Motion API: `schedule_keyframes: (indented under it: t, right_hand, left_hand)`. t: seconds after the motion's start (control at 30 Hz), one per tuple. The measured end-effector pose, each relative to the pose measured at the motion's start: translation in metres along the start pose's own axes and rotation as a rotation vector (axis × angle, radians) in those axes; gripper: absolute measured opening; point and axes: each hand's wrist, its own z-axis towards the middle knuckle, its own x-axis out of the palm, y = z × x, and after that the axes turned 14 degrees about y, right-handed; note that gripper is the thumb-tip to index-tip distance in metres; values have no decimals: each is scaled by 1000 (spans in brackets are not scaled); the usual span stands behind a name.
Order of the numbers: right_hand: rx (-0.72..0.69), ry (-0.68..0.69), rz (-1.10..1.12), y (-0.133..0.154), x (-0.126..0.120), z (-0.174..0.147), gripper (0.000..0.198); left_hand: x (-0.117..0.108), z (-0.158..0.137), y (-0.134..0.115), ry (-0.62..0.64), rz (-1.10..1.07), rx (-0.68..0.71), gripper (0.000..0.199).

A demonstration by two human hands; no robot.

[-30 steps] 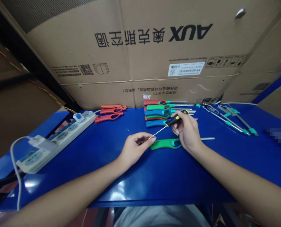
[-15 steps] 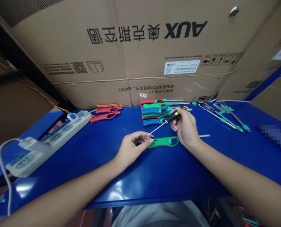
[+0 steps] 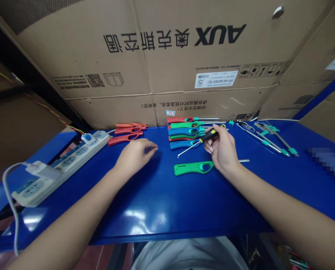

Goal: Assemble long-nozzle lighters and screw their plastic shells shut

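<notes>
My right hand [image 3: 223, 150] grips a screwdriver [image 3: 209, 136] by its black and yellow handle. The shaft slants down to the left, and a tiny pale piece, perhaps a screw, shows at its tip. Below the tip lies a green gas lighter [image 3: 191, 168] on the blue table, its metal tube passing behind my right wrist. My left hand [image 3: 135, 155] is over the table left of the lighter, thumb and fingertips pinched together. Whatever they hold, if anything, is hidden.
Several red, green and blue lighters [image 3: 184, 132] are piled behind the screwdriver. Red lighter shells [image 3: 125, 138] lie at the back left, metal tubes with green parts [image 3: 269, 138] at the back right. A power strip [image 3: 67, 165] runs along the left; a cardboard box [image 3: 156, 75] stands behind.
My left hand has let go of the green lighter's end and moved left, over the spot where tiny metal pieces lay. The screwdriver tip has lifted off the lighter; my right hand stays nearly in place.
</notes>
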Motion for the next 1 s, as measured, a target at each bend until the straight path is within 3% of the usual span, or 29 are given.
schedule_keyframes:
  t: [0.2,0.5,0.7,0.87,1.0]
  right_hand:
    - [-11,19,-21,-1,1,-2,23]
    - [-2,-2,-19,-2,1,-1,22]
    - [0,-2,-16,-1,2,-2,22]
    - [-9,22,-22,-3,1,-2,23]
    - [1,31,-10,-5,1,-3,23]
  left_hand:
    - [-10,1,23,94,72,-195,18]
    - [-6,0,18,113,35,-210,20]
    - [-9,0,16,56,-13,-211,15]
    - [-10,-3,-7,-36,-133,-80,27]
    - [1,-9,-32,-23,-565,193,31]
